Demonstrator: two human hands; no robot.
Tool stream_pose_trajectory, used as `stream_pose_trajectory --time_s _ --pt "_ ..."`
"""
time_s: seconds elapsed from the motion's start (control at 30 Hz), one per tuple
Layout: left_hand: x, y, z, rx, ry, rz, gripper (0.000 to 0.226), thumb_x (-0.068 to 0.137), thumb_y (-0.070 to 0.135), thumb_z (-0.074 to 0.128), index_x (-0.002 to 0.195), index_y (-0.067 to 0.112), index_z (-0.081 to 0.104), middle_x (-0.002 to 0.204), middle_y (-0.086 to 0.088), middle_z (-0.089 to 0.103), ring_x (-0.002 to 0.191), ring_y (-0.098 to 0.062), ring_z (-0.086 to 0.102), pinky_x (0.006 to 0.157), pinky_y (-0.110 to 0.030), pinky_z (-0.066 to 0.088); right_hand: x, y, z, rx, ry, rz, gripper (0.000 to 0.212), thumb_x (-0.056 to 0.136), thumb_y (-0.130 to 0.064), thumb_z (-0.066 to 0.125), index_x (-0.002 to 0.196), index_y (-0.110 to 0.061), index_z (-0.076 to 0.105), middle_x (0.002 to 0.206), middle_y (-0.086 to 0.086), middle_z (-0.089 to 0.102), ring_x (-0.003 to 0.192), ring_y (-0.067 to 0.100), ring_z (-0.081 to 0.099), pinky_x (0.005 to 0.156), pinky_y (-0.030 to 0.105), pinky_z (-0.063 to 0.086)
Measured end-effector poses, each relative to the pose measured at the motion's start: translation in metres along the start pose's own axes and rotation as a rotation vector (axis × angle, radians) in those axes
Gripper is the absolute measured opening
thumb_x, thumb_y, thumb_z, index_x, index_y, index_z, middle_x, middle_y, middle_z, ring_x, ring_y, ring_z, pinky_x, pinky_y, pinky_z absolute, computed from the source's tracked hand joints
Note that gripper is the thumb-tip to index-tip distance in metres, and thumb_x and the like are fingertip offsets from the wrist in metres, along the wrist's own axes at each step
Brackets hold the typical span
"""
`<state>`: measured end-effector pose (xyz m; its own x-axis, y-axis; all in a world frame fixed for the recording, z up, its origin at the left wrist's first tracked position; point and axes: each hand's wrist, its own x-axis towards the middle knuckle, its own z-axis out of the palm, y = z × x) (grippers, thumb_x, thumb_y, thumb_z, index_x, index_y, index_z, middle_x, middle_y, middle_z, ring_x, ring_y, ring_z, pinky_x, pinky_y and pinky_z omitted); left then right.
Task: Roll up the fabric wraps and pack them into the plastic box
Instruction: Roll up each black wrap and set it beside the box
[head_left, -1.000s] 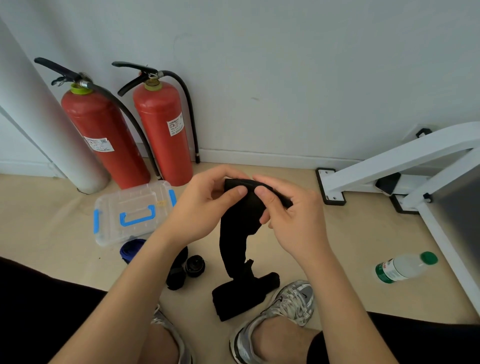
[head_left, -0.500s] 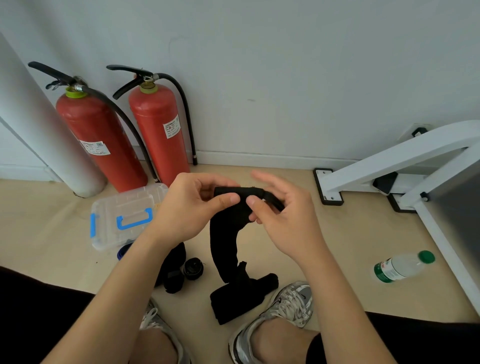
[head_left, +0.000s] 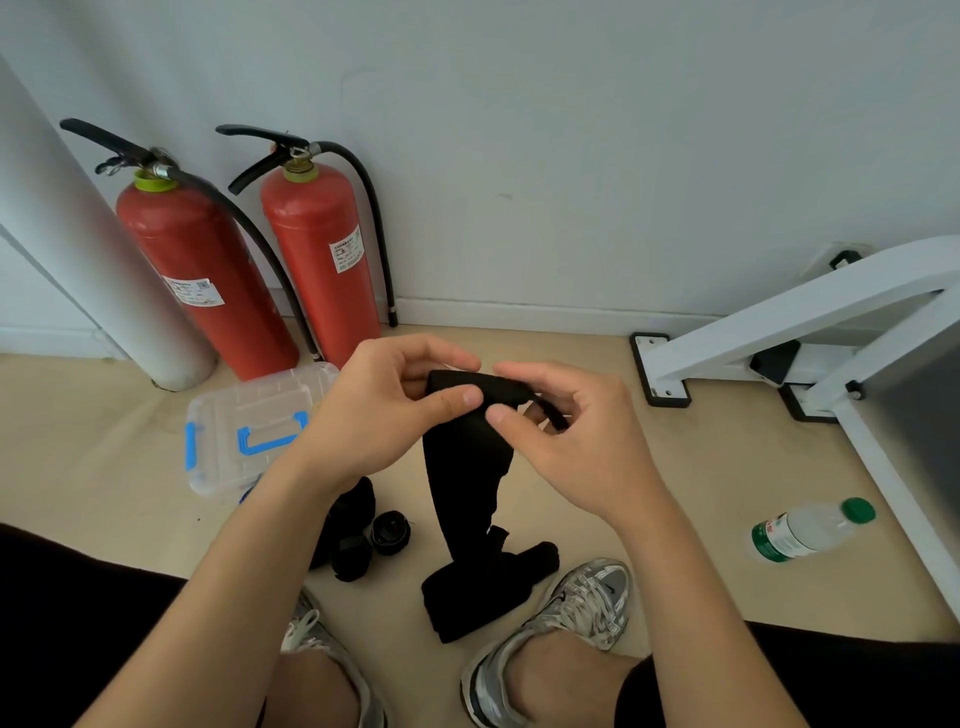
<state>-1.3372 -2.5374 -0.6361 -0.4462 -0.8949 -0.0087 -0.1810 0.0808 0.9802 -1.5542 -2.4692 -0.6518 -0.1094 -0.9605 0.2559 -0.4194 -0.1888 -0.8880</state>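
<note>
A long black fabric wrap (head_left: 467, 467) hangs from my hands down to the floor, where its loose end lies bunched between my shoes. My left hand (head_left: 387, 410) pinches the rolled top end with thumb and fingers. My right hand (head_left: 566, 431) pinches the same end from the right, its thumb next to my left thumb. The clear plastic box (head_left: 244, 421) with blue latches and handle sits closed on the floor to the left, partly behind my left forearm. Two rolled black wraps (head_left: 358, 540) lie below it, and a blue one is mostly hidden.
Two red fire extinguishers (head_left: 317, 260) stand against the wall behind the box, beside a white pillar (head_left: 78, 270). A white metal frame (head_left: 810, 338) runs along the right. A plastic water bottle (head_left: 810, 530) with a green cap lies on the floor at right. My shoes (head_left: 571, 608) are below.
My hands have risen slightly, and my right fingers have curled back onto the wrap's top end after lifting off. The hanging strip stays about as long as before.
</note>
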Motion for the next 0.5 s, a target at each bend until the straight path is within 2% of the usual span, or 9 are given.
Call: stream_pose_trajectory --time_s 0.07,0.13,0.23,0.3,0.4,0.5 --pt "-0.001 0.003 -0.002 0.038 -0.012 0.014 0.033 0.087 0.008 0.090 0.116 0.020 0.080 0.098 -0.005 0.084 0.094 -0.022 0.083 0.090 -0.042 0.067 0.000 0.001 -0.004 -0.038 -0.071 0.021 0.039 0.092 -0.029 0.078 0.130 -0.039 0.076 0.105 -0.020 0.080 0.089 0.001 0.075 0.080 0.015 0.054" --pt "-0.001 0.005 -0.002 0.095 -0.030 0.033 0.026 0.087 0.007 0.089 0.110 0.017 0.082 0.095 -0.003 0.084 0.090 -0.020 0.083 0.087 -0.040 0.068 0.000 0.001 -0.002 -0.103 -0.029 -0.026 0.034 0.094 -0.026 0.077 0.124 -0.039 0.077 0.104 -0.025 0.079 0.097 0.003 0.076 0.080 0.019 0.057" --pt "-0.002 0.011 0.002 0.136 -0.067 -0.023 0.013 0.096 0.020 0.082 0.105 0.017 0.073 0.086 -0.005 0.084 0.082 -0.026 0.083 0.082 -0.050 0.068 -0.001 -0.001 0.001 -0.088 0.071 -0.062 0.035 0.092 -0.024 0.078 0.123 -0.039 0.077 0.097 -0.027 0.080 0.083 0.003 0.078 0.073 0.020 0.060" --pt "-0.004 0.015 0.004 0.079 -0.090 -0.042 0.017 0.101 0.031 0.076 0.105 0.016 0.068 0.082 -0.013 0.082 0.078 -0.032 0.082 0.077 -0.052 0.068 0.000 0.000 0.001 -0.082 0.114 -0.055 0.031 0.091 -0.022 0.078 0.120 -0.036 0.081 0.100 -0.025 0.081 0.083 0.002 0.079 0.074 0.024 0.063" --pt "-0.004 0.015 0.004 -0.007 -0.059 -0.029 0.019 0.103 0.036 0.071 0.103 0.016 0.072 0.085 -0.015 0.082 0.082 -0.036 0.081 0.083 -0.059 0.066 0.000 -0.002 0.003 -0.080 0.156 -0.048 0.028 0.091 -0.017 0.081 0.115 -0.029 0.086 0.104 -0.023 0.082 0.092 -0.002 0.078 0.082 0.022 0.064" --pt "-0.003 0.009 0.001 -0.014 -0.029 -0.011 0.007 0.099 0.021 0.079 0.104 0.017 0.076 0.093 -0.009 0.084 0.090 -0.031 0.082 0.091 -0.057 0.065 -0.002 -0.004 0.002 -0.033 0.072 -0.023 0.029 0.091 -0.019 0.080 0.118 -0.028 0.084 0.101 -0.019 0.083 0.091 0.003 0.079 0.080 0.025 0.064"
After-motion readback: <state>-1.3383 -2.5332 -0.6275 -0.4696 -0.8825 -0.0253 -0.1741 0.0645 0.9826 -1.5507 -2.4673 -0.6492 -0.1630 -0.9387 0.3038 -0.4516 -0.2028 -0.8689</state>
